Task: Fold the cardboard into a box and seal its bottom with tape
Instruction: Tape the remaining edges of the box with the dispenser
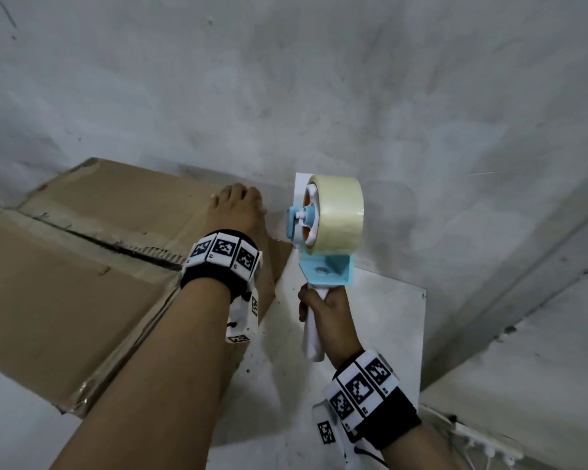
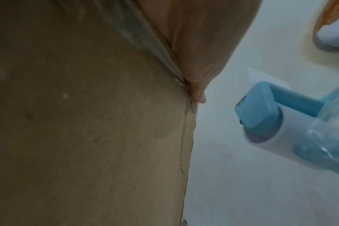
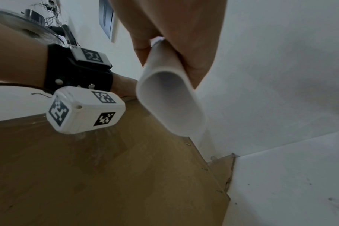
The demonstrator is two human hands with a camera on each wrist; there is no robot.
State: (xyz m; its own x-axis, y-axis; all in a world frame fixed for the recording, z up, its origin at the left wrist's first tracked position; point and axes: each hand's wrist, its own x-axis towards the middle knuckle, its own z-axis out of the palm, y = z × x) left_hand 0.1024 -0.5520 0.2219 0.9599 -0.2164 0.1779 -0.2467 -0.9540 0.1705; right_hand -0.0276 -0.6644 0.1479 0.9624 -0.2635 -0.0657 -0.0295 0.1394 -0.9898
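A brown cardboard box [image 1: 82, 283] lies with its flaps folded shut, and a dark seam [image 1: 116, 245] runs across the top. My left hand [image 1: 241, 212] lies flat on the box's right edge by the seam's end, fingers straight; the left wrist view shows its palm [image 2: 199, 45] on the cardboard [image 2: 87, 137] beside a strip of clear tape [image 2: 137, 33]. My right hand [image 1: 329, 310] grips the white handle [image 3: 168, 104] of a blue-and-white tape dispenser [image 1: 326, 228]. The dispenser, with its roll of clear tape, is held upright just right of the box, apart from it.
A white board [image 1: 387, 317] lies on the grey floor [image 1: 319, 79] under the box's right side. A power strip with cables [image 1: 482, 439] sits at the lower right. A grey ledge [image 1: 539, 266] runs diagonally along the right.
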